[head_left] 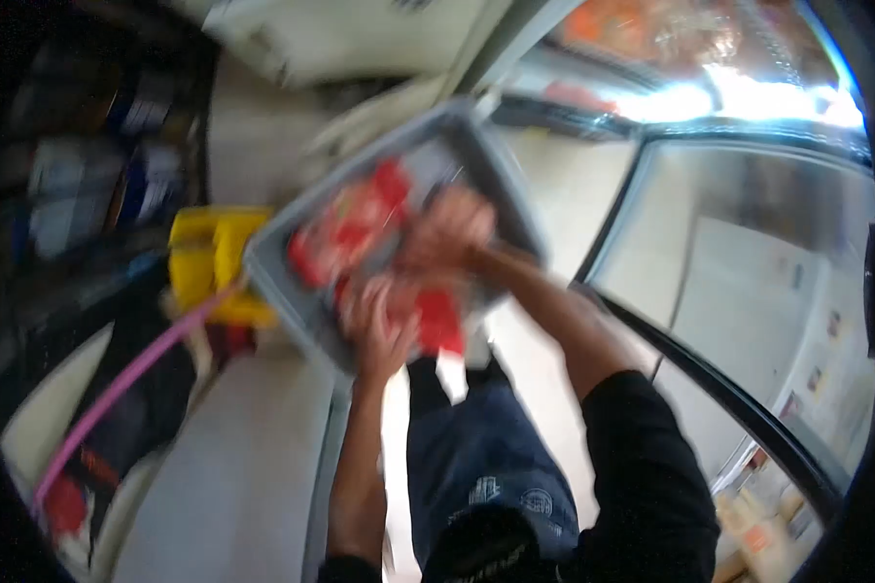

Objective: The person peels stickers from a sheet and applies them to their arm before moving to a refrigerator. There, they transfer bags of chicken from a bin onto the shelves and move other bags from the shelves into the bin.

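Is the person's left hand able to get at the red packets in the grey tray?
Probably yes. The left hand already lies over the red packets inside the grey rectangular tray, and nothing sits between them. The right hand is in the tray too. The blur hides the exact grip.

Both arms reach forward and up, the forearms bare below black sleeves. The left hand [379, 325] is spread with its fingers [360, 301] fanned; the right hand [447, 228], just beyond those fingers, is curled. Motion blur hides the grip.
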Tool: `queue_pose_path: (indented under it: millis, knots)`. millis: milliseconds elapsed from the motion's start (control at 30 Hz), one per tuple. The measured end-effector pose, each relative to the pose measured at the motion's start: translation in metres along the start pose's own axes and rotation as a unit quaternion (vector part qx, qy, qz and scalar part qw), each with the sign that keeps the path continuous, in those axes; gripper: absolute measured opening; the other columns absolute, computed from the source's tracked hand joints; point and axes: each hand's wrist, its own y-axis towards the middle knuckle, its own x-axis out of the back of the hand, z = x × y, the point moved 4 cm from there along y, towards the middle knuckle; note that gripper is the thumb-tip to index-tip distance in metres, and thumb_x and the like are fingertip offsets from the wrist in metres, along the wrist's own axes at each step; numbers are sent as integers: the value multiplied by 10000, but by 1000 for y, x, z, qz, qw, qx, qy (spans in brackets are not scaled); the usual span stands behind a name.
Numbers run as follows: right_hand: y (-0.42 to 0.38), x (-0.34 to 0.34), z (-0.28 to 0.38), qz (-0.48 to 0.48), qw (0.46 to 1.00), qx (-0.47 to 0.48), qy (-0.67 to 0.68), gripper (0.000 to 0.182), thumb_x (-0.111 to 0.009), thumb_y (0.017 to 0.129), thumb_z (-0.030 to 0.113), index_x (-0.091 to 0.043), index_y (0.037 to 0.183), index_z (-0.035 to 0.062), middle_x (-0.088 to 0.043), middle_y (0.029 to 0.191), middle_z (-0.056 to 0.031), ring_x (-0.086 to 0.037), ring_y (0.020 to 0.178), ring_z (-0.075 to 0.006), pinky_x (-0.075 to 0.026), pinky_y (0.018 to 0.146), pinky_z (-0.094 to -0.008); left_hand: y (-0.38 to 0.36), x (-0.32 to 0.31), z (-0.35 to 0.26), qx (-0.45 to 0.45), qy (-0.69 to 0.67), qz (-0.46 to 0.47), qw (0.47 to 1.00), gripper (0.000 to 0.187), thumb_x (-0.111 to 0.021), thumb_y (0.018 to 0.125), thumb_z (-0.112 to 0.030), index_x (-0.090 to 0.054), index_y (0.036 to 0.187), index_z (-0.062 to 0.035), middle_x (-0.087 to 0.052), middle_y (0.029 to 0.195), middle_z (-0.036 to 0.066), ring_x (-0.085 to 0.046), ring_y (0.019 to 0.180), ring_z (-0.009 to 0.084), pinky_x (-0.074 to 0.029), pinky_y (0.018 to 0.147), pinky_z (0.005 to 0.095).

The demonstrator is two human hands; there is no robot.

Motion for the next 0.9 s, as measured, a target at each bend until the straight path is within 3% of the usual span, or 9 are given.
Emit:
queue_pose_path:
  millis: [100,167,300,400,500,600,700,800,900]
  knots:
    - [-19,-37,-38,-113,933,-341,-1,458,-506,819,295,-497,1249,140,-443,1276,-149,-421,1153,-334,-314,925,-539,21,-22,12,48,-50,53,996,608,-666,792,-319,-453,1289,-42,-423,1349,190,-350,1278,356,-231,1079,485]
    - [-27,-39,-49,-167,891,-422,-31,425,-469,845,301,-512,1225,116,-486,1210,-195,-461,1085,-363,-370,861,-540,20,-41,36,52,-68,128,988,561,-630,821,-325,-464,1281,-49,-438,1336,198,-355,1274,368,-220,1081,493]
    - [-24,33,-17,-52,999,0,11,450,-490,854,270,-446,1292,178,-425,1345,-156,-387,1252,-368,-315,964,-561,2,-28,38,1,-13,70,997,510,-621,826,-305,-487,1254,-63,-470,1309,186,-367,1262,387,-216,1079,506]
    - [-55,112,-22,8,999,-12,-36,577,-574,790,345,-414,1320,182,-410,1358,-149,-344,1291,-364,-314,973,-555,-10,-22,31,-4,-50,62,997,496,-623,829,-305,-488,1248,-77,-473,1310,165,-365,1271,378,-197,1083,511]
    - [-52,111,-27,-120,992,-23,-18,864,-717,601,404,-344,1342,163,-383,1342,-209,-384,1241,-377,-303,965,-570,-13,-18,32,10,-72,47,996,485,-586,859,-347,-477,1260,-95,-471,1316,154,-371,1272,356,-213,1071,512]
    - [-65,135,-43,-112,990,-75,-40,885,-732,571,382,-358,1336,143,-371,1348,-196,-367,1251,-374,-304,966,-563,-2,-23,41,-21,-69,57,996,475,-546,884,-382,-472,1266,-110,-454,1340,132,-366,1282,334,-218,1066,509]
    - [-112,215,-65,-141,961,-173,161,917,-749,545,321,-355,1341,91,-371,1338,-202,-365,1257,-343,-305,992,-529,1,-35,47,24,49,51,997,460,-500,900,-420,-497,1249,-120,-460,1340,112,-378,1272,325,-219,1070,485]
    - [-168,222,-89,-312,793,-187,489,897,-704,518,210,-367,1333,45,-404,1336,-193,-391,1247,-335,-312,1041,-451,0,-44,64,78,-4,111,991,533,-449,909,-474,-483,1283,-95,-465,1333,123,-394,1255,323,-256,1055,468]
    - [-205,189,-95,-395,378,-34,836,890,-668,511,165,-363,1334,21,-440,1328,-183,-429,1225,-331,-344,1048,-402,29,-41,9,139,-182,174,958,616,-394,919,-528,-448,1316,-59,-464,1335,126,-413,1243,310,-268,1048,460]
